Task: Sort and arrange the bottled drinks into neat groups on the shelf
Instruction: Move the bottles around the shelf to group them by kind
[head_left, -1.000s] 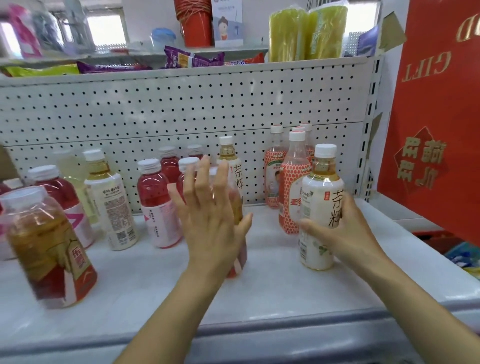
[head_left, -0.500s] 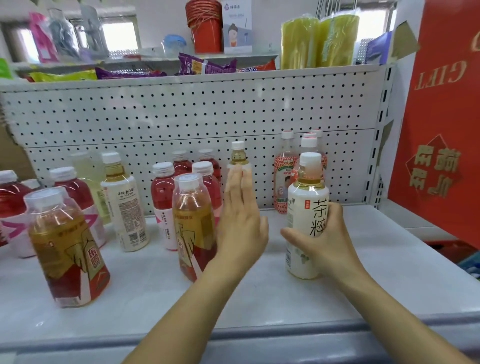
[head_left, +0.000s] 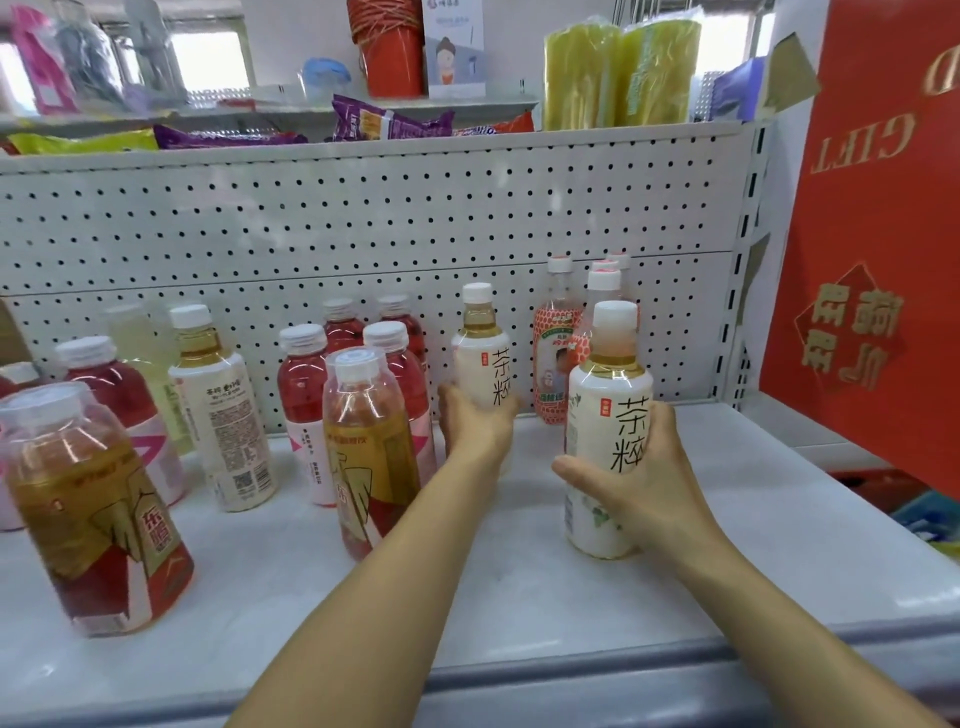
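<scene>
Left hand (head_left: 475, 423) grips the back tea bottle (head_left: 485, 358), right hand (head_left: 657, 488) the front tea bottle (head_left: 605, 415); next they likely stand together.

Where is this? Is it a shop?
Probably a small shop. A white perforated metal shelf unit holds many capped plastic drink bottles in repeated brands, and purple foil snack packets lie on the shelf above.

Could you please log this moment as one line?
left hand: grips rear tea bottle | right hand: grips front tea bottle | both bottles upright
</scene>
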